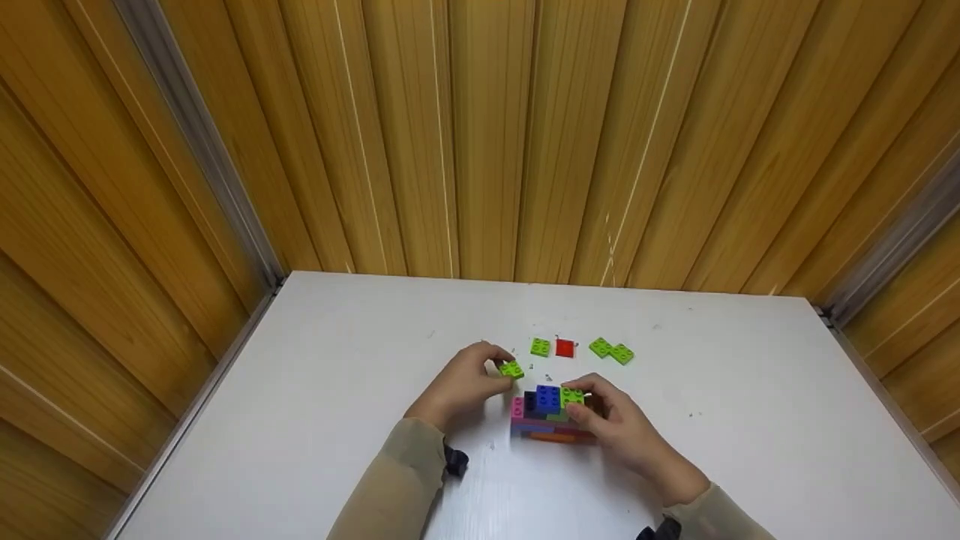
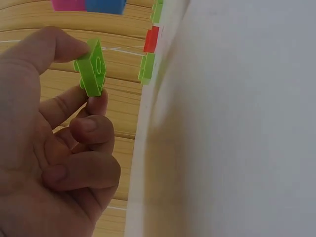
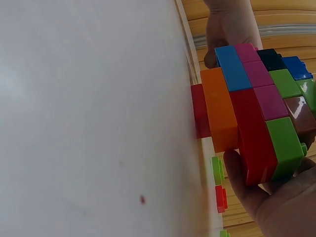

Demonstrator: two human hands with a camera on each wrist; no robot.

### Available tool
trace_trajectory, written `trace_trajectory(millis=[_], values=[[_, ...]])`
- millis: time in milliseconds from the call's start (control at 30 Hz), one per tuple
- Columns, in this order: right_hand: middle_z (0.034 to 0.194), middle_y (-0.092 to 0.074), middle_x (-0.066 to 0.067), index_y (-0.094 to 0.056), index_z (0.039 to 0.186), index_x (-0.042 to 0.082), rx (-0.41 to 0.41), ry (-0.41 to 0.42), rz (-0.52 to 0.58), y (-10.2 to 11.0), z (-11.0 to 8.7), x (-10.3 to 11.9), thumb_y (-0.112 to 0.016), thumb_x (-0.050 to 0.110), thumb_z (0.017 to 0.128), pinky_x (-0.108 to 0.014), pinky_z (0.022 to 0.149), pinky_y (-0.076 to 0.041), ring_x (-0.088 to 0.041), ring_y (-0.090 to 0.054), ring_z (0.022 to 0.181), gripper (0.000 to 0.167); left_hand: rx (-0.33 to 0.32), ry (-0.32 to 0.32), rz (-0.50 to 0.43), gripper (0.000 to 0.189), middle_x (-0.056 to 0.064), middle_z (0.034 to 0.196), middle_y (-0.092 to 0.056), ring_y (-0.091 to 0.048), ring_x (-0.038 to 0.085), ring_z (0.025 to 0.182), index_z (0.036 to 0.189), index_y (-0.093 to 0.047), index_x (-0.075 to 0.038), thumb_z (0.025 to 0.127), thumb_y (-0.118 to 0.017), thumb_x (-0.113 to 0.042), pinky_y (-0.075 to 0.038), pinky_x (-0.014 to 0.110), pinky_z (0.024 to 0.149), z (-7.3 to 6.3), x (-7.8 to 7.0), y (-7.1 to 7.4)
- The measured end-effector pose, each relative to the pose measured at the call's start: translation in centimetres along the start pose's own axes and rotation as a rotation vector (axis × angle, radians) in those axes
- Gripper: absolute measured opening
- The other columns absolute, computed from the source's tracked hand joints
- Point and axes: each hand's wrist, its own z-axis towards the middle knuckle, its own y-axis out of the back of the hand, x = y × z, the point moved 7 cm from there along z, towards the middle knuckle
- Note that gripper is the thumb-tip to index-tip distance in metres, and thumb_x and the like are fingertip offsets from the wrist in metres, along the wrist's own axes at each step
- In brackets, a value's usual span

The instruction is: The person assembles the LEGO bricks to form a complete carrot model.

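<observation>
Nearest: the stack (image 1: 553,421) of bricks, low at the surface (image 1: 375,375), contact unclear. My right hand (image 1: 619,424) grips its right end. I judge it light, rigid, slick; seams may pop, so hold low. Left and slightly beyond, my left hand (image 1: 465,379) pinches a green brick (image 1: 511,370); likely stiff, best held by opposite edges. Farther: loose green bricks (image 1: 540,346), a red brick (image 1: 565,348). No legible writing.

Lighting even and fairly bright, with soft, diffuse shadows on the white bench (image 1: 360,337), white glare on one glossy brown brick (image 3: 299,117), and wrist views slightly hazy, bench surface blurred.
</observation>
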Motion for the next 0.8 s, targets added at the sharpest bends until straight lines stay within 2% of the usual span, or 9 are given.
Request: trace_trajectory(millis=[167,300,533,600,700,800], values=[[0.131,-0.069,-0.012,-0.067,0.142,0.011,-0.007,0.007,0.015,0.1,-0.1,0.1,-0.072,0.026,0.113,-0.022,0.092,-0.055,-0.014,-0.064,0.109,0.033,0.008,-0.063,-0.028,0.036,0.000,0.131,-0.070,-0.061,0.021,0.105,0.129,-0.077,-0.021,0.094,-0.078,-0.026,-0.056,0.042,0.097,-1.1,-1.4,0.4],[0.132,-0.070,-0.013,-0.067,0.141,0.013,-0.003,0.020,-0.007,0.2,0.0,0.3,-0.071,0.027,0.113,-0.023,0.094,-0.055,-0.015,-0.065,0.110,0.032,0.032,-0.128,-0.030,0.035,-0.003,0.128,-0.070,-0.060,0.019,0.101,0.129,-0.077,-0.022,0.094,-0.076,-0.026,-0.053,0.034,0.087,-1.9,-2.9,0.7],[0.131,-0.070,-0.012,-0.066,0.141,0.012,0.000,0.031,-0.008,0.3,0.2,0.4,-0.071,0.026,0.113,-0.023,0.095,-0.056,-0.016,-0.066,0.110,0.031,0.059,-0.220,-0.030,0.039,-0.008,0.126,-0.071,-0.062,0.021,0.102,0.130,-0.079,-0.025,0.091,-0.076,-0.026,-0.051,0.030,0.083,-3.0,-5.4,0.5],[0.131,-0.069,-0.011,-0.066,0.141,0.012,0.004,0.031,-0.010,0.3,0.1,0.3,-0.070,0.025,0.114,-0.023,0.094,-0.056,-0.016,-0.065,0.110,0.030,0.081,-0.232,-0.026,0.040,-0.010,0.123,-0.071,-0.061,0.020,0.100,0.129,-0.078,-0.027,0.090,-0.076,-0.024,-0.050,0.028,0.080,-3.3,-5.8,0.1],[0.129,-0.069,-0.011,-0.067,0.141,0.012,0.006,0.040,-0.010,0.1,0.0,0.1,-0.070,0.024,0.114,-0.023,0.093,-0.056,-0.016,-0.065,0.109,0.030,0.109,-0.248,-0.020,0.042,-0.009,0.118,-0.069,-0.059,0.017,0.095,0.131,-0.078,-0.024,0.089,-0.079,-0.024,-0.049,0.027,0.078,-3.6,-6.1,-0.5],[0.128,-0.068,-0.010,-0.067,0.140,0.012,0.002,0.051,-0.011,0.0,-0.1,0.1,-0.070,0.023,0.114,-0.022,0.092,-0.056,-0.016,-0.065,0.108,0.029,0.131,-0.254,-0.014,0.044,-0.008,0.118,-0.069,-0.060,0.021,0.097,0.134,-0.078,-0.022,0.090,-0.081,-0.024,-0.050,0.027,0.080,-3.9,-6.1,-0.9]])
